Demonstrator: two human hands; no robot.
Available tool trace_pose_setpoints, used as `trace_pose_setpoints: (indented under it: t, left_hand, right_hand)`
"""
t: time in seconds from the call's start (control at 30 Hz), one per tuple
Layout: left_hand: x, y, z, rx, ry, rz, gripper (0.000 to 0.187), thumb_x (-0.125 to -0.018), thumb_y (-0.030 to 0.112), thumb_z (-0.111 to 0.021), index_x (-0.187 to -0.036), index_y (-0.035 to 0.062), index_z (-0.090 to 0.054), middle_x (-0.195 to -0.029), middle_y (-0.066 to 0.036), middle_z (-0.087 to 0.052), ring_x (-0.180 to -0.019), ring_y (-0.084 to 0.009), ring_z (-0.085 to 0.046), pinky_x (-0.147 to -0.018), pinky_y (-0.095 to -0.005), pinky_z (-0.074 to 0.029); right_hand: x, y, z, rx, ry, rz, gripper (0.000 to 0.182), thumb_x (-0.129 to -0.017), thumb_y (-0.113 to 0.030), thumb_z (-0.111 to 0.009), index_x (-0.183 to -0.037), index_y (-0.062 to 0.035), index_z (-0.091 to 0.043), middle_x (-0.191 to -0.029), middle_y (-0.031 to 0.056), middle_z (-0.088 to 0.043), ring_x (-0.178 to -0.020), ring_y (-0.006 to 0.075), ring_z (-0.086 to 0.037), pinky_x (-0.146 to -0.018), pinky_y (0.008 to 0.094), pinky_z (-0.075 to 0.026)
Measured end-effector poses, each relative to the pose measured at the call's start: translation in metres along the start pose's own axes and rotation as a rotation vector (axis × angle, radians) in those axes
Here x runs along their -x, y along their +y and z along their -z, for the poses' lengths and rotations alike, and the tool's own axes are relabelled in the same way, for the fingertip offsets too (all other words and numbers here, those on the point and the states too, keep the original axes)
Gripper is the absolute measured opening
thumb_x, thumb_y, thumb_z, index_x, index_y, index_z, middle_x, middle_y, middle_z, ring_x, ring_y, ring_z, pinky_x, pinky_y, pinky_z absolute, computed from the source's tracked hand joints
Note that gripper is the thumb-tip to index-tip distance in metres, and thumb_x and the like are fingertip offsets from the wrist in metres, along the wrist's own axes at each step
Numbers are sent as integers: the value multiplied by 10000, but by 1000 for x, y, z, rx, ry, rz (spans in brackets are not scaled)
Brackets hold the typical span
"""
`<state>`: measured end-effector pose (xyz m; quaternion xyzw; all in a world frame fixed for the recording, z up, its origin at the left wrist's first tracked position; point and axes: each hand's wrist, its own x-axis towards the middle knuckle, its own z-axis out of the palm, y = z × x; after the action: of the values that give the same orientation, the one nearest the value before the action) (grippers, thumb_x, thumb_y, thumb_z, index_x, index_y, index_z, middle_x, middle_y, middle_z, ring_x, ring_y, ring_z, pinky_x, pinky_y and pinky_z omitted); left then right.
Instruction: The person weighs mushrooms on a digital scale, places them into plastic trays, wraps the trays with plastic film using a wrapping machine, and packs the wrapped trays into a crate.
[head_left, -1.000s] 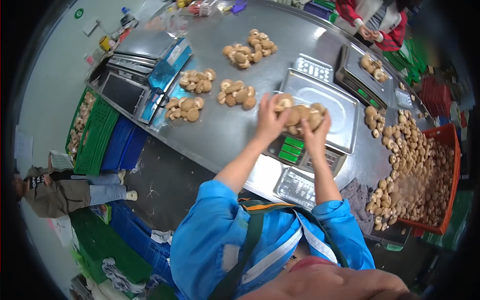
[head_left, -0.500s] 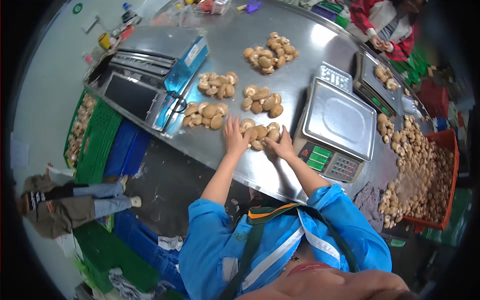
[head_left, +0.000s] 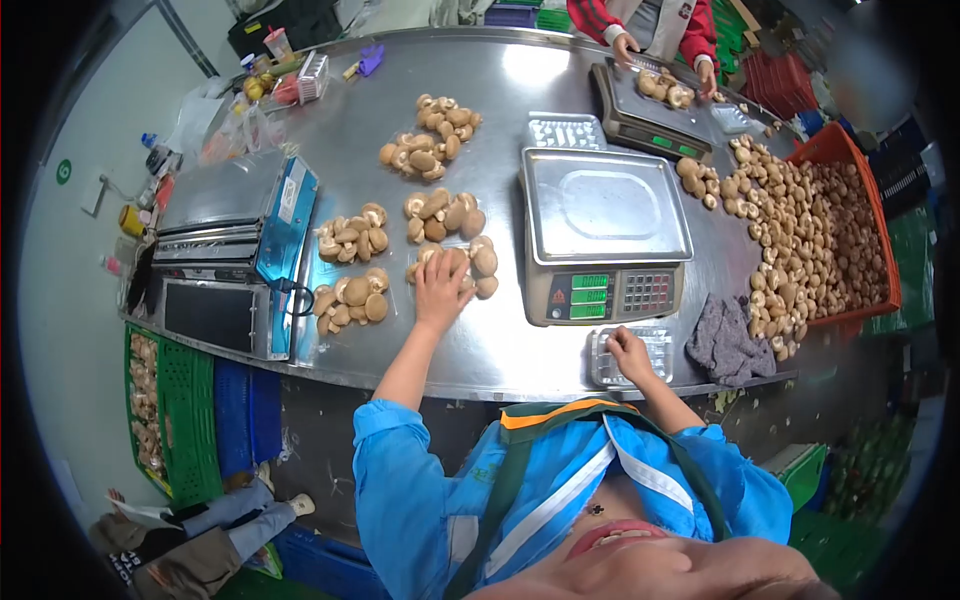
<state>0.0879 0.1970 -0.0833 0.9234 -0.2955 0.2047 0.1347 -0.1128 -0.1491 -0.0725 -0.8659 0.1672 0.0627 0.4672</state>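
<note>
My left hand [head_left: 440, 290] lies palm down over a pack of brown mushrooms [head_left: 484, 262] on the steel table, fingers spread across the caps. Near the table's front edge, my right hand [head_left: 632, 355] is closed at a clear plastic tray [head_left: 657, 350]; its fingertips are partly hidden. Just behind the left hand sits another group of mushrooms [head_left: 443, 215]. Two more groups, one nearer [head_left: 352, 300] and one farther [head_left: 352, 235], lie to its left. A weighing scale [head_left: 605, 215] with a bare metal pan stands between and beyond my hands.
A blue-sided wrapping machine [head_left: 230, 235] occupies the left. Loose mushrooms [head_left: 785, 230] spill from an orange crate [head_left: 868, 170] at right, near a grey cloth [head_left: 728, 340]. Across the table, a person in red sleeves [head_left: 698, 35] handles mushrooms on a second scale [head_left: 640, 105]. Another clear tray [head_left: 565, 130] lies behind my scale.
My right hand has left the mushroom pack and moved right to the clear tray below the scale. The left hand has shifted onto the mushrooms. The head view has turned.
</note>
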Motion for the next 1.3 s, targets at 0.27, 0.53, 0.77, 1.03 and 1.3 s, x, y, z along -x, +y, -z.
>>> trace_pose_setpoints:
  t: [0.27,0.53,0.77,1.03,1.3]
  left_hand:
    - [-21,6,24,23,10,-10,640,-700,360,-701,-1259,175,-451,-1356,-143,-294,-1258,-338,-248,-1015,-507,-204]
    - [19,156,-11,628,-105,-158,433,-761,162,-624,-1163,68,-492,-923,-146,-602,-870,-292,-594,-760,-384,-464]
    - [37,280,-33,783,-597,456,555,-838,260,-568,-1304,68,-335,-733,-95,-585,-652,-253,-589,-581,-372,-449]
    - [30,349,-55,771,-525,573,572,-837,285,-573,-1314,77,-337,-679,-84,-568,-591,-223,-580,-549,-351,-444]
    - [21,358,-45,589,-317,627,386,-818,255,-588,-1138,48,-529,-768,-107,-576,-684,-269,-572,-641,-358,-452]
  right_hand:
    - [27,44,74,684,897,132,197,-793,-203,-606,-849,-16,-581,-820,160,-586,-921,324,-548,-832,384,-415]
    - [34,96,91,335,503,-256,265,-779,-308,-603,-815,-47,-639,-813,162,-638,-774,333,-614,-682,417,-470]
    - [14,84,115,512,71,-203,356,-798,-392,-534,-884,-51,-592,-816,196,-631,-790,358,-615,-704,462,-465]
    - [12,144,172,461,118,58,276,-836,-311,-511,-834,-46,-585,-748,195,-620,-732,376,-599,-659,491,-451]
    - [6,158,171,435,105,161,271,-835,-277,-497,-772,-30,-592,-664,222,-597,-632,401,-591,-603,513,-462]
